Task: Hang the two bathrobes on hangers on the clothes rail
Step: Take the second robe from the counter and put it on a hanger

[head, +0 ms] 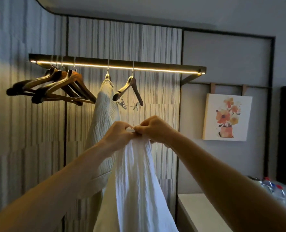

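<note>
Already one white waffle-weave bathrobe (105, 104) hangs from the lit clothes rail (139, 64); both hands' (120, 131) grips pinch the second white bathrobe (135, 173), unhung.

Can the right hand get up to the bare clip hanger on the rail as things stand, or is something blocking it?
Probably yes. The clip hanger hangs just above the right hand with open air between them. But both hands grip the second bathrobe, so the left hand would have to hold it alone.
</note>
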### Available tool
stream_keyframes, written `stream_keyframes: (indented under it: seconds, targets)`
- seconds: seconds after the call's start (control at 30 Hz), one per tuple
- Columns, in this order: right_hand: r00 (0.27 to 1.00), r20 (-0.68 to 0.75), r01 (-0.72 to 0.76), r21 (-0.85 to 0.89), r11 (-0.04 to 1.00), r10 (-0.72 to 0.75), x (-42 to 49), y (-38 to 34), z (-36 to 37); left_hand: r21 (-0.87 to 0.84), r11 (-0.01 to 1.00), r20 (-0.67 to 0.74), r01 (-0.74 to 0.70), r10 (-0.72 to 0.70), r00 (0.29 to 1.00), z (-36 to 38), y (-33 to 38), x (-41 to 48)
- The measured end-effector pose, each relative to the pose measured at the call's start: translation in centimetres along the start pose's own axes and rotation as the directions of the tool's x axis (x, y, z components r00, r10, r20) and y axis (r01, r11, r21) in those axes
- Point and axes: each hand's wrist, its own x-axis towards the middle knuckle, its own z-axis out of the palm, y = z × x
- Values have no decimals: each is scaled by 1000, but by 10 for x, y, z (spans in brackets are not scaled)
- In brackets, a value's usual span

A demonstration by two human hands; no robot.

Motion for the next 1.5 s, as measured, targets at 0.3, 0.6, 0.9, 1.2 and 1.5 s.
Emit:
stream_keyframes:
  seconds: [0.3,0.6,0.9,1.2,1.5]
  targets:
    - [921,-383,-26,-253,967,-76,137,-63,18,-362,922,-158,138,-207,966,-31,-26,62]
    - [904,-407,-268,-296,917,133,269,-78,45,-446,887,-213,119,-235,948,-54,-51,122]
    - [845,-431,-365,-36,930,315,290,-62,35,-489,862,-166,133,-241,956,-53,-76,138]
    - [862,-464,-203,54,978,205,244,-11,25,-410,901,-104,143,-202,974,-34,-97,135]
    - [876,-471,19,243,970,101,79,109,45,-243,932,-73,268,-294,953,14,-111,91]
